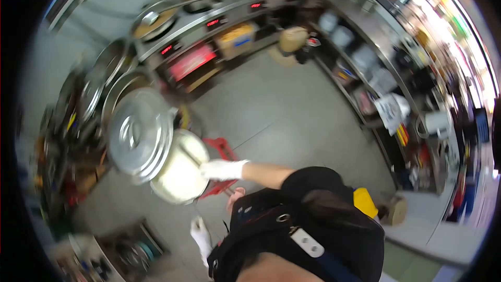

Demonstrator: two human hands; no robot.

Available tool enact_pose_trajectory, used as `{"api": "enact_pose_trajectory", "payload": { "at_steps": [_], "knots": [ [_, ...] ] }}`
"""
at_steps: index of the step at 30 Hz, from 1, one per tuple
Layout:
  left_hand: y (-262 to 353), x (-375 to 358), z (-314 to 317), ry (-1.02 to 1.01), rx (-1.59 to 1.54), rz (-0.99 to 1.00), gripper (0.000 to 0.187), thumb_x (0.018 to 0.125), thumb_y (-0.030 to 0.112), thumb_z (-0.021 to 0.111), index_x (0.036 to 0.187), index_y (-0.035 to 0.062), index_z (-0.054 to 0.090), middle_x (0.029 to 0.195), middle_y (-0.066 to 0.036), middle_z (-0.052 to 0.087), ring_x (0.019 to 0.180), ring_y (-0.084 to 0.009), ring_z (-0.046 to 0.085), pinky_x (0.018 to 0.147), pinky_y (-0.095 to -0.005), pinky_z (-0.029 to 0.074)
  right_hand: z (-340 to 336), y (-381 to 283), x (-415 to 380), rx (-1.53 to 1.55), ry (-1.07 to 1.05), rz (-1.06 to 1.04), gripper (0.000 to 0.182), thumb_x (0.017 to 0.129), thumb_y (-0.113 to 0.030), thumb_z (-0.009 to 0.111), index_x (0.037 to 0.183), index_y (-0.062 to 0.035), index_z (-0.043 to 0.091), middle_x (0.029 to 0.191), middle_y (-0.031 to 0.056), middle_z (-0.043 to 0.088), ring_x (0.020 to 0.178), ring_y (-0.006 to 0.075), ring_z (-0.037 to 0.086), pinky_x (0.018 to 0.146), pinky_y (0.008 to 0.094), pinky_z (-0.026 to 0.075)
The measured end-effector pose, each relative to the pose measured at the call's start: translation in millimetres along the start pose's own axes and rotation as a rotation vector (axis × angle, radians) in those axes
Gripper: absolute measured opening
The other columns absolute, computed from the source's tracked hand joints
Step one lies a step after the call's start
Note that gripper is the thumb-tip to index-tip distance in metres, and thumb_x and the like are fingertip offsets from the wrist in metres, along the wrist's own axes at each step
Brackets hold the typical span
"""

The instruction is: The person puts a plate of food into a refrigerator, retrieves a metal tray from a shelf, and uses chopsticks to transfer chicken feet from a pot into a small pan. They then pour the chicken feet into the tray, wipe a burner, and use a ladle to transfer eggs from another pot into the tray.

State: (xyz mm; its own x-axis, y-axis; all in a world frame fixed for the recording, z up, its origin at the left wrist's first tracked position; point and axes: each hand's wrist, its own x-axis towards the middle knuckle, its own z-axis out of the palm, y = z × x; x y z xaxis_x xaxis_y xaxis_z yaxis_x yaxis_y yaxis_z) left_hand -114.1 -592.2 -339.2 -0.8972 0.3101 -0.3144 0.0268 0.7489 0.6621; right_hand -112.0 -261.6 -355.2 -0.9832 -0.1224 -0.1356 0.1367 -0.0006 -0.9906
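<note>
My right hand (223, 169), in a white glove, is closed round the grey handle (190, 152) of a long utensil. That handle slants into a round metal pot (195, 197) of pale, creamy-white contents, which hide the utensil's other end. A large shiny metal lid (138, 131) overlaps the pot's upper left side. Under and beside the pot shows a red stand (223, 150). Lower down, my left hand (200, 232), also white-gloved, hangs apart from the pot near my body. Its fingers look loosely apart, though blurred, with nothing visible in them.
A cooking counter (201, 27) with several pans and red digital displays runs along the back. More metal pots (130, 81) crowd the left wall. Steel shelving (355, 57) lines the right side. A low shelf unit (133, 253) stands at lower left, and grey tiles (276, 109) cover the floor.
</note>
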Motion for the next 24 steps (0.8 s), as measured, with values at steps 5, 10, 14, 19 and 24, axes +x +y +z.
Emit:
{"api": "enact_pose_trajectory", "payload": {
  "at_steps": [5, 10, 14, 19, 24],
  "knots": [
    [43, -33, 77, -0.298, 0.078, -0.100, 0.016, 0.092, 0.013, 0.057, 0.085, 0.0001, 0.063, 0.064, -0.008, 0.059, 0.056, -0.0143, 0.055, 0.052, -0.0313, 0.045, -17, 62, 15, -0.850, 0.059, -0.627, 0.017, 0.085, -0.017, 0.053, 0.095, -0.0026, 0.054, 0.100, 0.0154, 0.054, 0.097, 0.0323, 0.055, 0.083, 0.0418, 0.048],
    [48, -14, 116, -0.412, 0.106, -0.093, 0.017, 0.092, 0.013, 0.057, 0.082, 0.0009, 0.062, 0.063, -0.008, 0.058, 0.054, -0.0147, 0.054, 0.051, -0.0314, 0.045, -31, 58, -2, -0.862, 0.450, -0.776, 0.027, 0.088, -0.012, 0.046, 0.112, -0.0023, 0.053, 0.111, 0.0174, 0.054, 0.101, 0.0311, 0.055, 0.085, 0.0416, 0.047],
    [41, -11, 128, -0.415, 0.108, -0.141, 0.017, 0.092, 0.014, 0.058, 0.080, 0.0016, 0.061, 0.063, -0.007, 0.058, 0.053, -0.0149, 0.054, 0.050, -0.0315, 0.044, -57, 39, -61, -0.953, 0.458, -0.625, 0.033, 0.089, -0.011, 0.043, 0.120, -0.0023, 0.051, 0.118, 0.0182, 0.054, 0.109, 0.0318, 0.056, 0.087, 0.0430, 0.048],
    [-25, -37, 104, -0.361, 0.115, -0.260, 0.019, 0.091, 0.015, 0.058, 0.078, 0.0024, 0.061, 0.062, -0.006, 0.057, 0.051, -0.0153, 0.053, 0.048, -0.0316, 0.044, -91, 23, -102, -0.470, 0.307, 0.111, 0.033, 0.095, -0.017, 0.037, 0.119, -0.0050, 0.057, 0.120, 0.0181, 0.059, 0.110, 0.0354, 0.056, 0.092, 0.0417, 0.045],
    [-170, -103, 35, -0.424, 0.625, 0.393, 0.020, 0.091, 0.016, 0.058, 0.075, 0.0033, 0.060, 0.061, -0.006, 0.056, 0.049, -0.0156, 0.053, 0.047, -0.0317, 0.043, -63, 128, -191, -0.391, 0.413, 0.569, 0.053, 0.090, -0.035, 0.052, 0.135, -0.0071, 0.050, 0.135, 0.0177, 0.052, 0.124, 0.0338, 0.049, 0.103, 0.0407, 0.039]
  ]
}}
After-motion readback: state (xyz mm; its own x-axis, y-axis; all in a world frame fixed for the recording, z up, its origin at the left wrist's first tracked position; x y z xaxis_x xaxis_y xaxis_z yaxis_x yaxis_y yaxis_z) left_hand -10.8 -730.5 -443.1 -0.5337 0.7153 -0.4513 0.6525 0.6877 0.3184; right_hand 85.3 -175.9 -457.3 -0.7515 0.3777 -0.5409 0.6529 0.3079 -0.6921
